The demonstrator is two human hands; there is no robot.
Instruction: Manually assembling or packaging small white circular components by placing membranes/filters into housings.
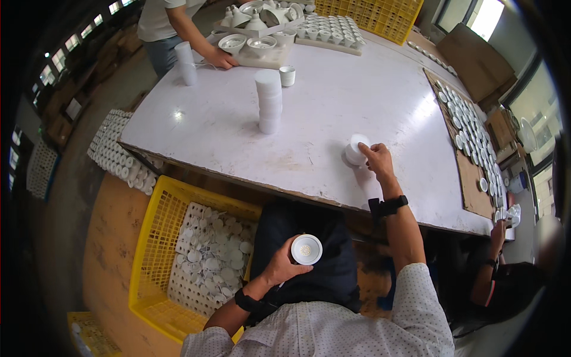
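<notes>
My left hand [281, 266], low over my lap, is closed round a small round LED lamp [307, 250] with a white rim. The lamp's open face is turned up and shows a cluster of LED dots inside. Over the table, my right hand [379, 161] has its thumb and fingers closed on the edge of a white round disc [359, 141] at the top of a short stack. Whether that disc is lifted off the stack, I cannot tell. Farther left on the table stands a tall stack of white discs [269, 107], with a small stack of white cups [287, 76] just behind it.
A yellow crate [143, 262] with loose white discs stands below the white table [333, 101], left of my legs. Cardboard [470, 184] with rows of lamp parts lies at the right. Far left, a co-worker's hand [222, 59] touches a lamp tray; another person's hand [498, 229] works at right.
</notes>
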